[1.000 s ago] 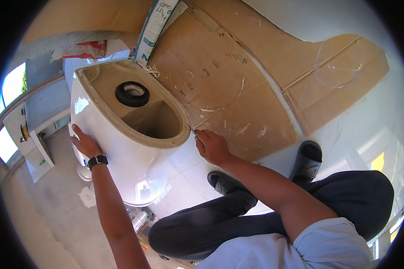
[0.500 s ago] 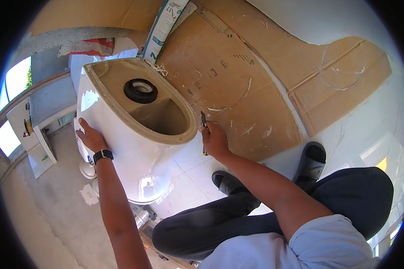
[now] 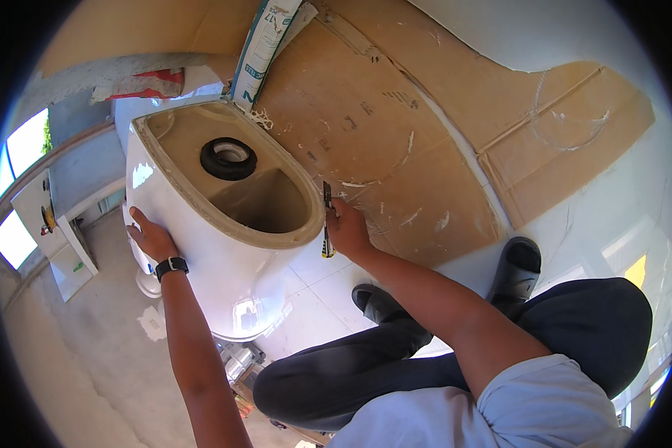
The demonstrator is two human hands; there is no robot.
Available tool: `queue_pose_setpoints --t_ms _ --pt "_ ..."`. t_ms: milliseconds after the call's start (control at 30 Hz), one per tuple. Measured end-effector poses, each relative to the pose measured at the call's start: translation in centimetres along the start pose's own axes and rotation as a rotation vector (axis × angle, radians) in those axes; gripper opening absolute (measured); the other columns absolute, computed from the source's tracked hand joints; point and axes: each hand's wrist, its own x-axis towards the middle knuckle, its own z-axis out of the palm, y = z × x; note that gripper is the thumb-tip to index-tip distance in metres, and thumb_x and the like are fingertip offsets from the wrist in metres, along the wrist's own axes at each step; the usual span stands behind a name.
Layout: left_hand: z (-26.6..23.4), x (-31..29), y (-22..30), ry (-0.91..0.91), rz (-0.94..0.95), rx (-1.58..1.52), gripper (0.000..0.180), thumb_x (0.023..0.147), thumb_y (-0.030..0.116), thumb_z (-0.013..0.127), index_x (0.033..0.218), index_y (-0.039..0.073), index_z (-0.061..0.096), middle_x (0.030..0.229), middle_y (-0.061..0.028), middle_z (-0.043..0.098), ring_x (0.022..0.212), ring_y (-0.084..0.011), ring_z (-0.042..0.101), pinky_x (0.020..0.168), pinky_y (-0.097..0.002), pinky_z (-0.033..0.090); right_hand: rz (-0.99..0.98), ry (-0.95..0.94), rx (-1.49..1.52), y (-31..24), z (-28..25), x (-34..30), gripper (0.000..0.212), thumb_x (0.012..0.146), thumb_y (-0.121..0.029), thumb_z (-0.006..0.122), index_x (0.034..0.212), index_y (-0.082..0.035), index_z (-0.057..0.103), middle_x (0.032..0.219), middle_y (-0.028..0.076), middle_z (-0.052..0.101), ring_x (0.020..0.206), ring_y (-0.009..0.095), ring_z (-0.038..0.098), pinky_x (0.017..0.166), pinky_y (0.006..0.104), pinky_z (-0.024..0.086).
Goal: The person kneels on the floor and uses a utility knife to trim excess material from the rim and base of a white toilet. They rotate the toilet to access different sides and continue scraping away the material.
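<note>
A white ceramic toilet bowl (image 3: pixel 224 276) lies tipped so that its hollow base faces up, the rim of the base tan and rough. Inside that hollow sits a black rubber ring (image 3: pixel 229 158) around the outlet. My left hand (image 3: pixel 152 236), with a dark band on the wrist, rests on the bowl's left side, thumb apart from the fingers. In my right hand (image 3: pixel 349 228) is a utility knife (image 3: pixel 327 224), its blade pointing away from me, close beside the right edge of the base rim. Whether the blade touches the rim I cannot tell.
Flattened cardboard (image 3: pixel 396 149) with white scraps covers the floor beyond and to the right. A long printed box (image 3: pixel 263 56) stands against the bowl's far end. My sandalled foot (image 3: pixel 519 269) is on the white tiles. Metal tools (image 3: pixel 239 360) lie near my knee.
My right hand has moved slightly left with the utility knife, nearer the base rim. The toilet bowl has shifted a little left and down in view, my left hand still on it.
</note>
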Motion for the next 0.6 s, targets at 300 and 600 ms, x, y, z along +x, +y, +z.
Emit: queue_pose_setpoints --t_ms 300,600 --pt "0.2 0.8 -0.9 0.007 0.040 0.023 0.104 0.099 0.070 0.047 0.159 -0.011 0.020 0.157 -0.0277 0.042 0.136 -0.0371 0.053 0.113 -0.0391 0.043 0.048 -0.017 0.198 0.8 1.5 0.0 0.018 0.096 -0.011 0.064 0.113 -0.005 0.067 0.085 0.022 0.070 0.079 0.038 0.070 0.071 0.0437 0.053" --pt "0.1 0.1 -0.1 -0.010 0.029 0.053 0.104 0.099 0.070 0.046 0.159 -0.010 0.020 0.158 -0.0258 0.042 0.138 -0.0372 0.051 0.115 -0.0393 0.041 0.028 -0.034 0.239 1.9 1.2 1.0 0.014 0.094 -0.007 0.063 0.106 -0.004 0.069 0.086 0.022 0.070 0.080 0.042 0.068 0.071 0.0472 0.052"
